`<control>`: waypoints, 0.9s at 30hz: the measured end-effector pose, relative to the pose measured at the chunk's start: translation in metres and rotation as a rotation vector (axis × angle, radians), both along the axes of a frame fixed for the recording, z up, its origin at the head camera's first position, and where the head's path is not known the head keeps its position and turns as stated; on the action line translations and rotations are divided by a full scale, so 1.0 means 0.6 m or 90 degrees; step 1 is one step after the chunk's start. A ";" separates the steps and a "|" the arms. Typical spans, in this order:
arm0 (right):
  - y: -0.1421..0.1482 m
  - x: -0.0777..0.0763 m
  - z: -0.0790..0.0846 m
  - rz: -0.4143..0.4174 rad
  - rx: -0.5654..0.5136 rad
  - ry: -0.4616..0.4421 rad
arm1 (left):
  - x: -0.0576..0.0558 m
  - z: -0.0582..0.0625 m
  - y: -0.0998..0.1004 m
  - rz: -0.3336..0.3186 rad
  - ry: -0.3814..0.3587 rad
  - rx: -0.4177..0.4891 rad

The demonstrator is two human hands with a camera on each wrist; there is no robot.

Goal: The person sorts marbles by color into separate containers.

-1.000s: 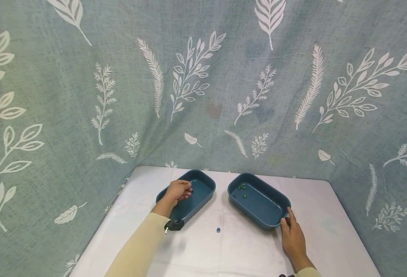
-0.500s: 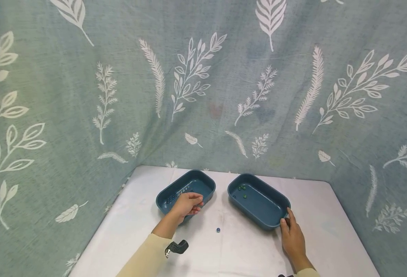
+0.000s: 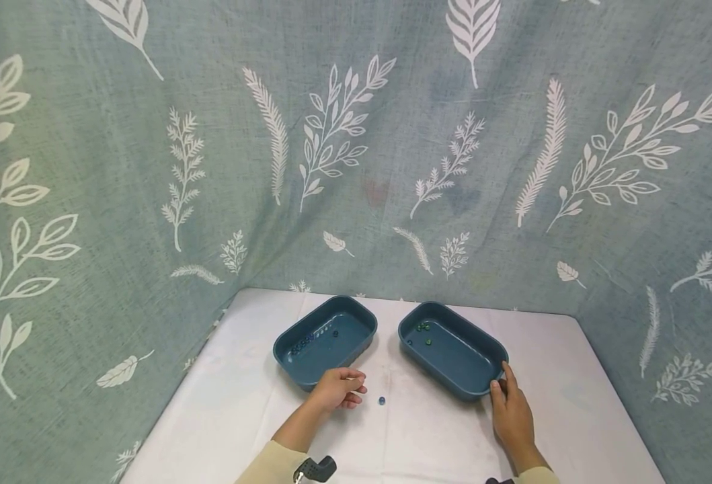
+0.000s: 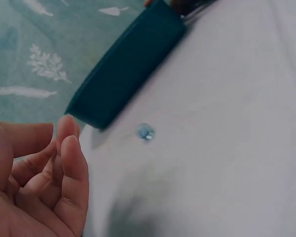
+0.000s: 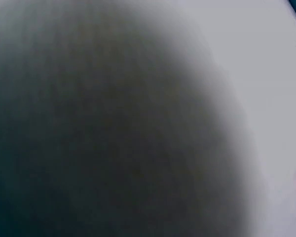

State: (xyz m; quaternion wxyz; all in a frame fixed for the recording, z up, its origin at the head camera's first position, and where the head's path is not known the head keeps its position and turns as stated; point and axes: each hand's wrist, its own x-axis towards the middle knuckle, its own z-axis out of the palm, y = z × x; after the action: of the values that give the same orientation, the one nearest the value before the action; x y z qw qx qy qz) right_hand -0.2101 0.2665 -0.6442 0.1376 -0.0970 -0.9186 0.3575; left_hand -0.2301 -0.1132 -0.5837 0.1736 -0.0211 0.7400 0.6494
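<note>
My left hand (image 3: pixel 339 391) hovers over the white table just left of a single blue glass marble (image 3: pixel 382 400), with its fingers loosely bent. In the left wrist view a gap shows between thumb and fingertips, nothing in it, and the marble (image 4: pixel 146 132) lies apart from them. My right hand (image 3: pixel 513 413) holds the near right corner of the right dark teal tray (image 3: pixel 483 384), thumb on one side and fingers on the other. Several green marbles (image 3: pixel 423 327) and a darker one sit at that tray's left end. The right wrist view is mostly blocked by a dark blur.
Behind my left hand stands a matching left tray (image 3: pixel 356 353), holding several blue marbles (image 3: pixel 301 345). Both trays rest on the white tablecloth (image 3: pixel 428 437). A green leaf-patterned cloth (image 3: pixel 380 168) hangs around the table's back and sides.
My left hand has come out of the left tray, moving right and toward the near side, to beside the loose marble. My right hand and both trays stay where they were.
</note>
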 end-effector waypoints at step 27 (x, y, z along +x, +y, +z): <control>0.001 0.000 0.000 -0.005 -0.008 -0.004 | 0.029 -0.055 0.055 -0.011 -0.028 -0.008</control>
State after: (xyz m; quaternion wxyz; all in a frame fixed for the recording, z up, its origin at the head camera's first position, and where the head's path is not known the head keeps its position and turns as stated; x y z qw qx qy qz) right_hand -0.2098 0.2670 -0.6439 0.1358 -0.1022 -0.9165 0.3622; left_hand -0.2126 -0.0799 -0.6167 0.1957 -0.0299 0.7402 0.6426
